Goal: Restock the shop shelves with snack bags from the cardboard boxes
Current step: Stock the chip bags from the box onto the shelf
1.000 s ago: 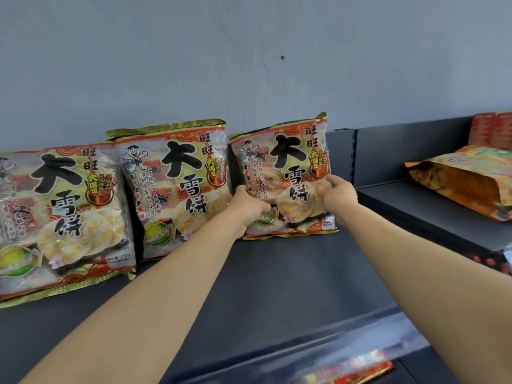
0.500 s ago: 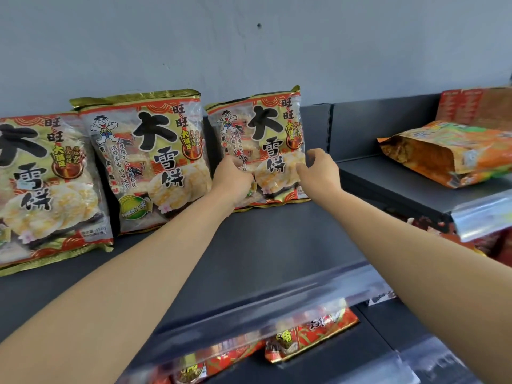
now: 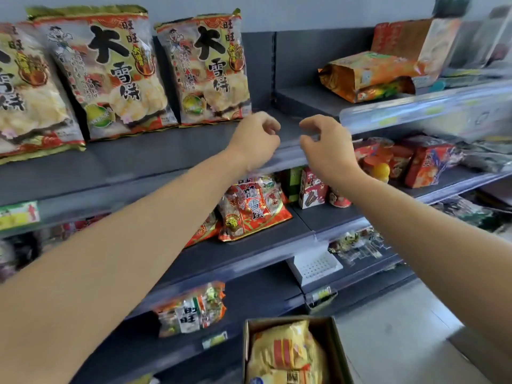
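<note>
Head view | my left hand (image 3: 255,139) centre frame: fingers loosely curled, holding nothing | my right hand (image 3: 327,146) beside it: likewise empty | snack bags (image 3: 210,67) upright on shelf (image 3: 166,156), upper left | cardboard box (image 3: 339,356) bottom centre, yellow bag (image 3: 285,353) inside

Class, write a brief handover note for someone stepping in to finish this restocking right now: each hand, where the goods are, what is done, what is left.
Left hand: holds nothing, fingers loosely curled, in front of the top shelf.
Right hand: the same, beside it.
Done: three rice cracker bags stand in a row on the top shelf, leaning back; the rightmost bag is nearest the hands.
Left: yellow snack bags lie in the open cardboard box on the floor below and are not yet shelved.
</note>
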{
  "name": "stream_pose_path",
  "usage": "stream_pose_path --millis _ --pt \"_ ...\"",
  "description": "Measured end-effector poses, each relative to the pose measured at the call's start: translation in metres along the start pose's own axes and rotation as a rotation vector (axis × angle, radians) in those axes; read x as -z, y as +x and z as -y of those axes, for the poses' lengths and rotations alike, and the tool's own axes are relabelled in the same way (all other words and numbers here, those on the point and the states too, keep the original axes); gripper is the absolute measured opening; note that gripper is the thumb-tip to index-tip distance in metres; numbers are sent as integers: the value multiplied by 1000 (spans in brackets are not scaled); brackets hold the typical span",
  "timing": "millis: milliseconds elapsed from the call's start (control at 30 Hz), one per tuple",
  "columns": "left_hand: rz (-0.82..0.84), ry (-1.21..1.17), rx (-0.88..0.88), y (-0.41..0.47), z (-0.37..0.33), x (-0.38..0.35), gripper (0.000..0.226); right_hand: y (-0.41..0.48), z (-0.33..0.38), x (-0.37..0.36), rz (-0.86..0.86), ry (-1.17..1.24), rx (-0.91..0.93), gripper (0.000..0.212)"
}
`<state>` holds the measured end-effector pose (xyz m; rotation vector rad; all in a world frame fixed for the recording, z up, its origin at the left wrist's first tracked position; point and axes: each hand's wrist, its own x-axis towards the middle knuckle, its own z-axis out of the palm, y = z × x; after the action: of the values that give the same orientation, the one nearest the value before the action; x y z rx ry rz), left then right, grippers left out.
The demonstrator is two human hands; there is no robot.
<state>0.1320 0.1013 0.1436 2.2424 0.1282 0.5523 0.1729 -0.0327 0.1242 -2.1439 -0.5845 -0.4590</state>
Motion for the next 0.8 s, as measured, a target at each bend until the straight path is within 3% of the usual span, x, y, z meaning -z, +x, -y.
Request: stream_pose_path --millis 167,333,500,800 --pt "147 3 116 -76 7 -53 23 -84 -40 18 109 -79 -103 30" --pt "332 -5 330 -139 43 -90 20 -156 -77 13 373 -154 -251 34" --pt "492 1 502 -183 80 -103 19 -204 -105 -9 534 -212 -385 36" --pt "638 68 650 -242 161 -123 19 -274 -130 -82 737 -253 -615 27"
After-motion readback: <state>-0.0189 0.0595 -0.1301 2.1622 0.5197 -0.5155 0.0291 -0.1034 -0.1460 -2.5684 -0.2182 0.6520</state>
